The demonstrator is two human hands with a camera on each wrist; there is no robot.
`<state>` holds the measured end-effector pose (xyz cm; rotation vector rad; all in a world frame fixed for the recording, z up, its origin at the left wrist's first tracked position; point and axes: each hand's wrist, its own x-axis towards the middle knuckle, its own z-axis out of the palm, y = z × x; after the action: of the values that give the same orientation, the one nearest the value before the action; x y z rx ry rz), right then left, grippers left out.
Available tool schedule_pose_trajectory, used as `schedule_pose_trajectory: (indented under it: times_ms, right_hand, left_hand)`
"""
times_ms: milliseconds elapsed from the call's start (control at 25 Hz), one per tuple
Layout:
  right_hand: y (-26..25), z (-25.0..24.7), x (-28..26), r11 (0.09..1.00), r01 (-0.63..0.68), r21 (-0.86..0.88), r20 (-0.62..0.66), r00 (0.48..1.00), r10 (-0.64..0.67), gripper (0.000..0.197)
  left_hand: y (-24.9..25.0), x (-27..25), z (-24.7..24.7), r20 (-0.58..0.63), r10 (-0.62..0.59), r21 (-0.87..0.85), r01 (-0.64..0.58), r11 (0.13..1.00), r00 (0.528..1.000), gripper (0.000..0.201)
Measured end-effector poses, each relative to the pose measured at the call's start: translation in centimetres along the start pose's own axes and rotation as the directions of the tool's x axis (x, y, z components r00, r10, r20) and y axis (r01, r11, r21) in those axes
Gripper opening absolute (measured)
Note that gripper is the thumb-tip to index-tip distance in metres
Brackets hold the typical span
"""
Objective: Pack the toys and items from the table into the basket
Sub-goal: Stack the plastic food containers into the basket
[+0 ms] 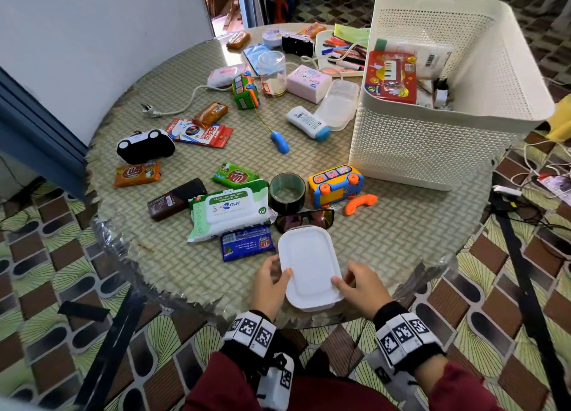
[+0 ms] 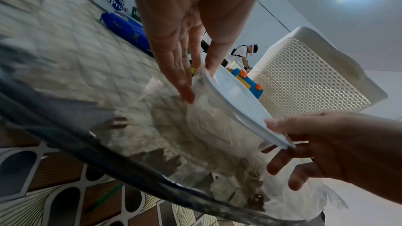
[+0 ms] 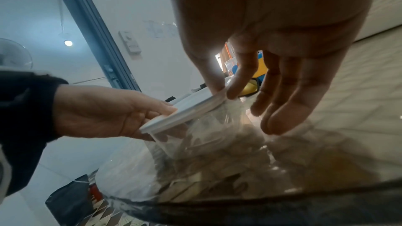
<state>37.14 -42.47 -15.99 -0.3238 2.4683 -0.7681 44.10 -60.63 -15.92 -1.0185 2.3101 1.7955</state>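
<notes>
A clear plastic box with a white lid [image 1: 309, 265] sits at the table's near edge. My left hand [image 1: 273, 276] holds its left side, thumb on the lid and fingers along the wall [image 2: 182, 82]. My right hand [image 1: 352, 282] pinches the right rim [image 3: 219, 92] between thumb and forefinger. The white perforated basket [image 1: 432, 151] stands at the far right of the table, with a red toy piano box [image 1: 391, 77] and other things inside. Just beyond the box lie sunglasses [image 1: 306, 219], a tape roll [image 1: 287, 192], a yellow toy bus [image 1: 335, 185] and a wet wipes pack [image 1: 230, 209].
Several snack packs, a black toy car [image 1: 145, 146], a green toy bus [image 1: 245, 90], a lotion tube [image 1: 307, 123] and a second clear box [image 1: 336, 104] are spread over the round table [image 1: 401, 225]. Cables run over the floor at the right. A person stands in the background.
</notes>
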Motion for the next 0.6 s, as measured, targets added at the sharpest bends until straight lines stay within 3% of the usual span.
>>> schedule_pose_trajectory:
  times_ms: [120, 280, 600]
  right_hand:
    - [-0.5, -0.4, -0.4, 0.954, 0.032, 0.3, -0.088, 0.996, -0.006, 0.02]
    - [-2.0, -1.8, -0.8, 0.84, 0.113, 0.531, -0.282, 0.958, 0.05, 0.023]
    - [-2.9, -5.5, 0.0, 0.706, 0.272, 0.653, -0.544, 0.818, 0.187, 0.008]
  left_hand:
    - [1.0, -0.7, 0.1, 0.014, 0.046, -0.034, -0.046, 0.998, 0.999, 0.033]
    - [3.8, -1.5, 0.6, 0.036, 0.13, -0.156, -0.123, 0.98, 0.991, 0.028]
    - [9.4, 0.2, 1.2, 0.099, 0.313, -0.303, -0.271, 0.914, 0.945, 0.012]
